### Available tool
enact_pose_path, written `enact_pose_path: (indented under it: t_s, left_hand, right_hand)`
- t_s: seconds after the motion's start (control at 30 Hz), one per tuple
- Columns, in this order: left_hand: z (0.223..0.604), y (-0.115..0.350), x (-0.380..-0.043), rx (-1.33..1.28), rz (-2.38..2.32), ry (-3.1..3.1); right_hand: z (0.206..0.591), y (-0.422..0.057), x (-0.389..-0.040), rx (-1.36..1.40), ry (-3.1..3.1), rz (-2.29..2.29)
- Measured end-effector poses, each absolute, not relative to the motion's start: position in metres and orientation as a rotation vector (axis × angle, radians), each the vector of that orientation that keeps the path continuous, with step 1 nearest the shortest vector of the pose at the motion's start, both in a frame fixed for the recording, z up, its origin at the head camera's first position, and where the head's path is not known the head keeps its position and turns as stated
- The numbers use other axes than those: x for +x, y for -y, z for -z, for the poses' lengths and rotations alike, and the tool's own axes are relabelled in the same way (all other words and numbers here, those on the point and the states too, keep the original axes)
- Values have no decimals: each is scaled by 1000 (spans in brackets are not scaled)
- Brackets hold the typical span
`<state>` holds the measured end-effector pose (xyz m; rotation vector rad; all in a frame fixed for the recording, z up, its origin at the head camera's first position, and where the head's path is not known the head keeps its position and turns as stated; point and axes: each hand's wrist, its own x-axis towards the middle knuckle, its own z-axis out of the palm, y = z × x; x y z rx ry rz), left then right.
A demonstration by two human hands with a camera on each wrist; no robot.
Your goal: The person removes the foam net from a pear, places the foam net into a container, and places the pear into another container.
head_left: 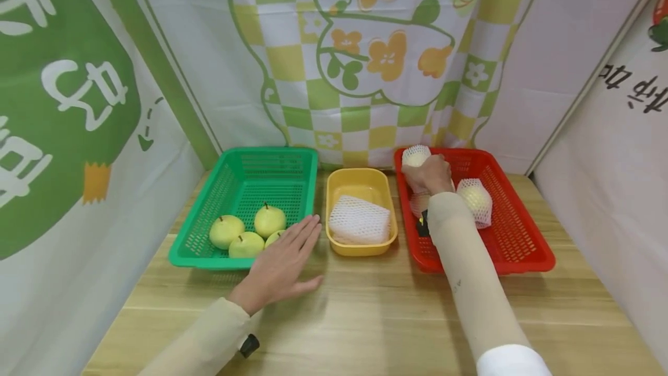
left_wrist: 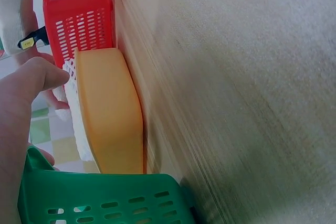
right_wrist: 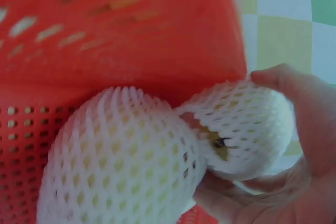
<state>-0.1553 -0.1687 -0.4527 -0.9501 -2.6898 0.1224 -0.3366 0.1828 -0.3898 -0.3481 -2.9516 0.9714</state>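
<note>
My right hand (head_left: 430,174) grips a pear in a white foam net (right_wrist: 252,129) at the back left corner of the red basket (head_left: 522,245), thumb and fingers on either side. Just in front of it sits another netted pear (right_wrist: 121,156), partly hidden under my wrist in the head view. A further netted pear (head_left: 476,202) lies to the right. My left hand (head_left: 284,266) is held flat with fingers straight, over the front right corner of the green basket (head_left: 195,257). Several bare yellow-green pears (head_left: 227,232) are in that basket, one partly behind the hand.
Between the baskets stands a small yellow tub (head_left: 362,251) with white foam nets (head_left: 360,218) stacked in it. All three containers rest on a wooden table (head_left: 365,318). A checked, printed curtain (head_left: 376,91) hangs close behind, with white fabric walls on both sides.
</note>
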Motion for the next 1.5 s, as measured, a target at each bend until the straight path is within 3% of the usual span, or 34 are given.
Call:
enact_pose_path:
  t_s: [0.17,0.6,1.07,1.5]
  left_hand:
    - [454,167,-155,-949,-116,2702]
    - [453,165,-158,-958,-146,2683]
    - [451,167,-159,-954,-133,2679]
    - [454,169,-158,-959,-125,2664]
  right_hand:
    - [388,-186,-336,-330,2945,-941]
    - [356,-201,-326,114,2905,-848]
    - [331,-184,-251,609,2860,-637]
    - [358,-153,-176,1017,2848,-579]
